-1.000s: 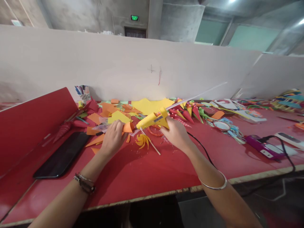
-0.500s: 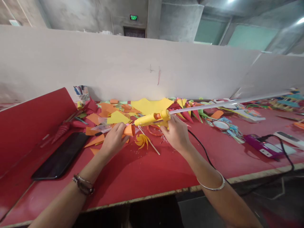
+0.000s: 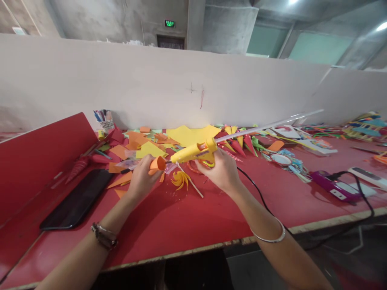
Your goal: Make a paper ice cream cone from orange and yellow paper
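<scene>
My left hand (image 3: 141, 176) pinches a rolled piece of orange paper (image 3: 158, 163), whose round open end faces right. Wrapped around the handle of a yellow hot glue gun (image 3: 193, 152) is my right hand (image 3: 223, 171). The gun's nozzle points left and sits at the rim of the orange roll; whether it touches cannot be made out. A long clear glue stick (image 3: 266, 127) juts from the gun's back, up to the right. Below the nozzle, a yellow paper pinwheel shape (image 3: 180, 180) lies on the red table (image 3: 181, 225) beside a thin white stick (image 3: 195, 186).
Orange and yellow paper scraps (image 3: 151, 149) and red paper cones (image 3: 238, 147) are heaped at the back. A black phone (image 3: 77, 199) lies at left. A purple power strip (image 3: 335, 187) and black cord (image 3: 256, 187) are at right. A pen cup (image 3: 104, 119) stands by the wall.
The orange roll has turned, so its open end shows more, and it moved slightly left. The glue gun has tilted, its stick's far end swinging left and upward.
</scene>
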Motion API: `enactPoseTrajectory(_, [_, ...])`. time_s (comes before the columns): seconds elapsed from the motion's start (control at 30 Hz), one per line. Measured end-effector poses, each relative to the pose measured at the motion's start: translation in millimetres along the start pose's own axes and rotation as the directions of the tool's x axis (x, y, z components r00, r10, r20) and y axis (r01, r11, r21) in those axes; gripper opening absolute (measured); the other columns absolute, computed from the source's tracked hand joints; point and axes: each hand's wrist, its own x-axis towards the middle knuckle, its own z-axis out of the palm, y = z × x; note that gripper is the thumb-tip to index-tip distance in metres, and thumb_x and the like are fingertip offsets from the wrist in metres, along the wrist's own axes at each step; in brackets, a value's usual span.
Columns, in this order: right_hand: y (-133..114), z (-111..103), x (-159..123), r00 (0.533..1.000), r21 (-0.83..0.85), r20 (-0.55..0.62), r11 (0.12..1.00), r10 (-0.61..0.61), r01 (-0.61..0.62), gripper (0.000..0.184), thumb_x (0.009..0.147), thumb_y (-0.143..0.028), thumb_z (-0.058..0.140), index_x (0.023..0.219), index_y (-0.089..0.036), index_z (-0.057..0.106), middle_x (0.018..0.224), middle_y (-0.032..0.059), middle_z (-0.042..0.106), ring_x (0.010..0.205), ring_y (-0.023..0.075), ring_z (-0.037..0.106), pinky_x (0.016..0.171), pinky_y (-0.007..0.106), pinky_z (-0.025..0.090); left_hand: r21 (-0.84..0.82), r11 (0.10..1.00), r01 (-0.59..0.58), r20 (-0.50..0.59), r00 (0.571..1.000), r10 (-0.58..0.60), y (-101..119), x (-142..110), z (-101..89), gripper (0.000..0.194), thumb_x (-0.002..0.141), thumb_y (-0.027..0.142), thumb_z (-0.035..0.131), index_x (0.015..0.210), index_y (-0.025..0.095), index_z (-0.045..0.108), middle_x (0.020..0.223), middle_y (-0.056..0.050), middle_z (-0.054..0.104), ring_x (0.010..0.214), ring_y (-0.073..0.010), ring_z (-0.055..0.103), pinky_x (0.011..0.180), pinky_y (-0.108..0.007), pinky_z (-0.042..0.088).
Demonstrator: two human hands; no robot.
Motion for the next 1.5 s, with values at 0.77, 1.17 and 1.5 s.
enactPoseTrajectory(0.77, [115, -42, -40, 0.882, -0.453, 0.143, 0.822, 0.450, -0.346, 0.042, 0.069, -0.051, 0.052, 0.091, -0.015, 0.053, 0.069, 0.0086, 0.062, 0.066, 0.0242, 0.059, 0.051, 0.026, 0.036, 0.071, 0.982, 0.176, 0.045, 0.983, -0.179, -11, 1, 1.4, 0.010, 0.074, 0.024, 0.046, 0.070, 0.020, 0.037, 0.065, 0.002, 0.045, 0.059, -0.0138, 0.045, 0.053, -0.023, 0.030])
enactPoseTrajectory(1.17, [154, -41, -75, 0.757, -0.470, 0.388, 0.819, 0.526, -0.328, 0.032, 0.074, -0.041, 0.048, 0.093, -0.015, 0.049, 0.086, 0.0100, 0.061, 0.079, 0.0225, 0.059, 0.061, 0.026, 0.040, 0.112, 0.983, 0.147, 0.103, 0.982, -0.159, -13, 2, 2.0, 0.008, 0.073, 0.023, 0.045, 0.069, 0.020, 0.039, 0.065, 0.001, 0.047, 0.061, -0.0151, 0.048, 0.053, -0.023, 0.031])
enactPoseTrajectory(1.5, [88, -82, -55, 0.654, -0.765, 0.331, 0.599, 0.680, -0.236, 0.027, 0.068, -0.037, 0.058, 0.081, -0.013, 0.061, 0.081, 0.0172, 0.062, 0.081, 0.0333, 0.058, 0.057, 0.038, 0.042, 0.109, 0.978, 0.179, 0.118, 0.974, -0.191, -16, 2, 2.7, 0.009, 0.072, 0.022, 0.047, 0.067, 0.020, 0.040, 0.060, 0.003, 0.045, 0.055, -0.0129, 0.044, 0.051, -0.022, 0.028])
